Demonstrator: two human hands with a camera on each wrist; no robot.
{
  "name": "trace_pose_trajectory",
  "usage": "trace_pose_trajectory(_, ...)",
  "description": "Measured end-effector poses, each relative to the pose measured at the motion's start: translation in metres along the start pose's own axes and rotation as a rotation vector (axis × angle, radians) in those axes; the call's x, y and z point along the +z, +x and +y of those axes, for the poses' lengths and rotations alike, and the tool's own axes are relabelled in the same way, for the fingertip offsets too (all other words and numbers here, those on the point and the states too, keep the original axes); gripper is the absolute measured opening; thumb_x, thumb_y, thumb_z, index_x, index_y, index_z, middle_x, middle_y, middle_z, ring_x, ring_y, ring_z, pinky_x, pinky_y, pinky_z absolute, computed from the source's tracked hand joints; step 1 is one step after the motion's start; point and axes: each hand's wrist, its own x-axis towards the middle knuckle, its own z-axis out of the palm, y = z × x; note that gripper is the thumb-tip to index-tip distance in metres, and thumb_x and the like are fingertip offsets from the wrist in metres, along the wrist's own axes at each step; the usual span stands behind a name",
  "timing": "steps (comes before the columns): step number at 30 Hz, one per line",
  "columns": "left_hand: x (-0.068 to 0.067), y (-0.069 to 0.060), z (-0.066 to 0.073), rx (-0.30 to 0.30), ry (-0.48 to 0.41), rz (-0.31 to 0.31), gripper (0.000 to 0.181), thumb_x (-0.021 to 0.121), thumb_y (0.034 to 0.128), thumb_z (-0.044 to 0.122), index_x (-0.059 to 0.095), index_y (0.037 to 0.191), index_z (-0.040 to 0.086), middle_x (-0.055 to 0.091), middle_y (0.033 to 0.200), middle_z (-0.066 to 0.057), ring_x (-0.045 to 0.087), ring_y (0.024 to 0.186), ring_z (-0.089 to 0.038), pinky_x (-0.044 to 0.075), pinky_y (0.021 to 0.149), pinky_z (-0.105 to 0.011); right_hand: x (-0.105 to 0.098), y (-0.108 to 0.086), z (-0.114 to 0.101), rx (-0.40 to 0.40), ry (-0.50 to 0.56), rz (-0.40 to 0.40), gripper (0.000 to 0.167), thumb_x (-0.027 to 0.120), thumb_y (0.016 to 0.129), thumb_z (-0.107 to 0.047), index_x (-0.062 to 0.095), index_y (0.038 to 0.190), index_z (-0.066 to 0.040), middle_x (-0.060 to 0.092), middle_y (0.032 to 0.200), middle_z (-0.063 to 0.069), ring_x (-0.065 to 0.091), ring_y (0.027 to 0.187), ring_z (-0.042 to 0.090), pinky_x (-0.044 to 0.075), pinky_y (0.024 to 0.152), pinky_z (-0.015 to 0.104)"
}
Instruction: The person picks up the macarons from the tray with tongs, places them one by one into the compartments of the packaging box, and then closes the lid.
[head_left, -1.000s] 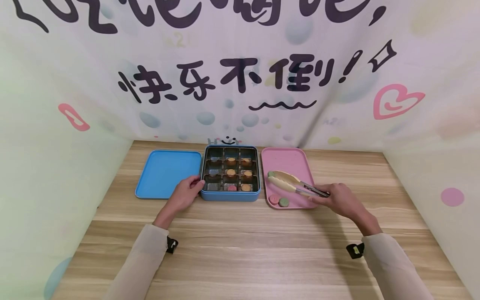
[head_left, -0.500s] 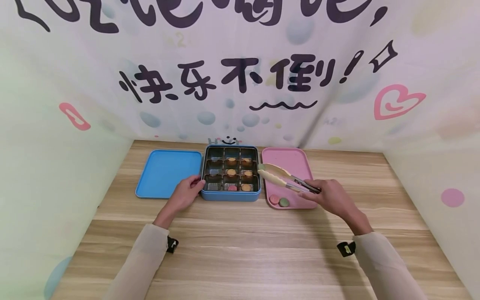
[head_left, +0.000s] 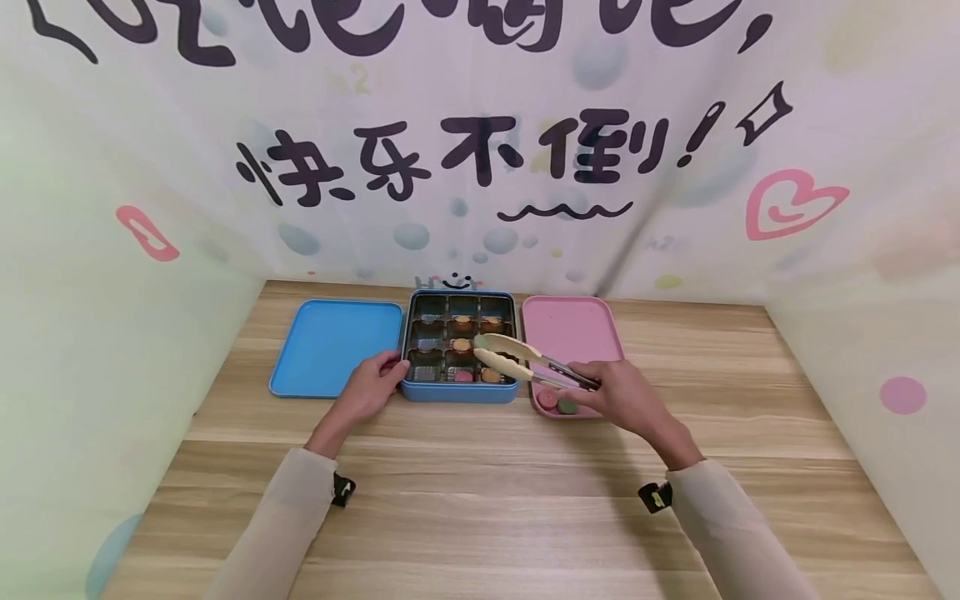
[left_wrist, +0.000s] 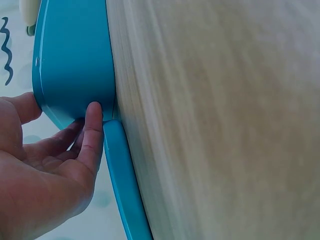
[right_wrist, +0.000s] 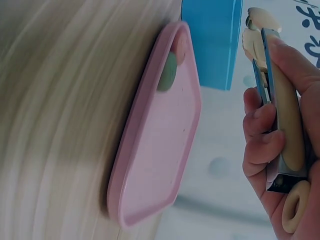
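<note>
My left hand [head_left: 372,387] holds the left front corner of a blue box [head_left: 457,392], its thumb at the rim and fingers against the wall. Inside is a dark tray divided into compartments; several hold orange-brown round sweets, and a front one holds a pink macaron [head_left: 464,377]. My right hand [head_left: 626,398] grips metal food tongs [head_left: 508,365] with cream tips. Between the tips is a green macaron [right_wrist: 250,23], above the box's right column. A red-pink macaron [head_left: 547,399] and another green macaron [right_wrist: 168,71] lie on the pink tray [head_left: 573,321], partly below the right hand.
A blue lid [head_left: 337,346] lies flat to the left of the box. The pink tray stands close to the box's right side. Behind everything hangs a printed white cloth [head_left: 420,242], at the back edge of the wooden table [head_left: 480,500].
My right hand has moved left, carrying the green macaron in the tongs from above the pink tray to over the box. The left hand has stayed at the box corner.
</note>
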Motion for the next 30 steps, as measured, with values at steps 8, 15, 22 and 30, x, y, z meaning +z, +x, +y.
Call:
trace_pose_trajectory(8, 0.0, 0.0, 0.0, 0.002, 0.011, -0.001, 0.054, 0.046, 0.1065, 0.03, 0.041, 0.147, -0.005, 0.053, 0.138, -0.025, 0.054, 0.125, -0.036, 0.054, 0.096, -0.044, 0.01, 0.011, -0.015, -0.046, -0.016, 0.009, 0.029, 0.079, 0.085, -0.037, 0.076, 0.108, -0.02, 0.059, 0.071, -0.009, 0.051, 0.065, 0.01, 0.041, 0.057, 0.023)
trace_pose_trajectory(15, -0.001, 0.0, 0.0, -0.007, 0.007, 0.001, 0.054, 0.045, 0.1065, 0.03, 0.041, 0.147, -0.005, 0.053, 0.139, -0.026, 0.054, 0.127, -0.037, 0.053, 0.097, -0.044, 0.015, 0.019, -0.027, -0.116, -0.08, 0.005, 0.033, 0.075, 0.088, -0.041, 0.076, 0.11, -0.017, 0.056, 0.069, -0.01, 0.049, 0.064, 0.009, 0.043, 0.06, 0.025)
trace_pose_trajectory(22, 0.0, 0.0, 0.0, -0.005, 0.005, 0.007, 0.054, 0.046, 0.1061, 0.03, 0.041, 0.147, -0.005, 0.054, 0.138, -0.026, 0.055, 0.125, -0.036, 0.054, 0.096, -0.043, 0.022, 0.025, -0.038, -0.155, -0.124, 0.019, 0.042, 0.076, 0.087, -0.04, 0.074, 0.119, -0.014, 0.058, 0.066, -0.011, 0.049, 0.062, 0.009, 0.044, 0.059, 0.025)
trace_pose_trajectory(30, -0.001, 0.001, -0.002, -0.004, 0.016, 0.005, 0.055, 0.046, 0.1061, 0.032, 0.041, 0.147, -0.005, 0.053, 0.139, -0.026, 0.055, 0.125, -0.036, 0.054, 0.095, -0.043, 0.024, 0.028, -0.046, -0.067, -0.142, -0.04, 0.055, 0.075, 0.085, -0.047, 0.069, 0.128, -0.012, 0.053, 0.064, -0.008, 0.049, 0.066, 0.012, 0.042, 0.062, 0.027)
